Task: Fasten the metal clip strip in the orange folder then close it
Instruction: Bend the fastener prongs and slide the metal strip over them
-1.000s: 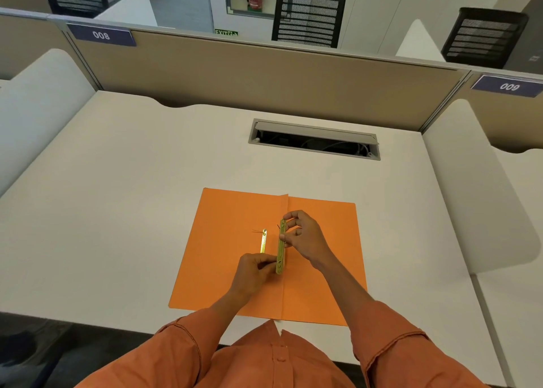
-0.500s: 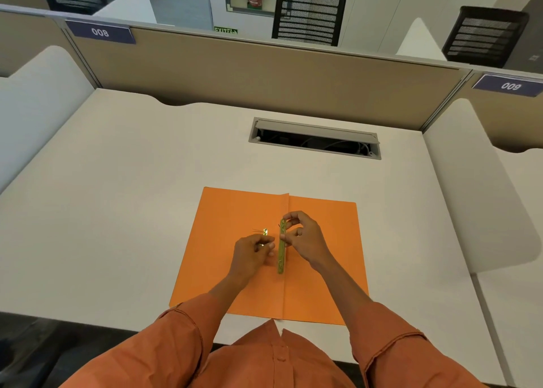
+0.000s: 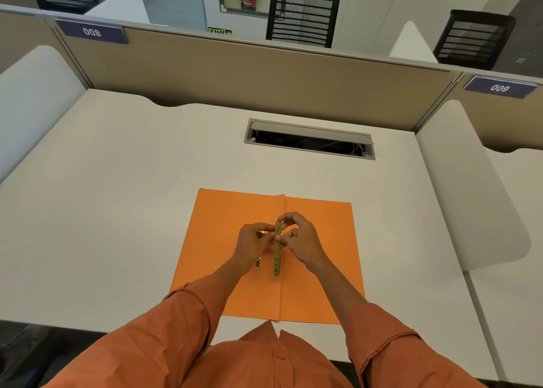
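The orange folder (image 3: 223, 235) lies open and flat on the desk in front of me. A long brass clip strip (image 3: 277, 257) stands lengthwise along its centre fold. My right hand (image 3: 299, 242) pinches the strip's upper end between thumb and fingers. My left hand (image 3: 254, 243) is closed at the same upper end, fingertips touching the strip and a second brass piece. That second brass piece (image 3: 258, 261) lies on the left flap, mostly hidden under my left hand; only its lower tip shows.
The white desk (image 3: 117, 211) has a cable slot (image 3: 308, 141) with its lid up behind the folder. Beige partitions (image 3: 235, 70) close off the back, white side dividers stand left and right. The folder's near edge reaches the desk's front edge.
My left hand slid from the strip's lower end up to its upper end, now meeting my right hand there. The right hand and strip stayed in place.
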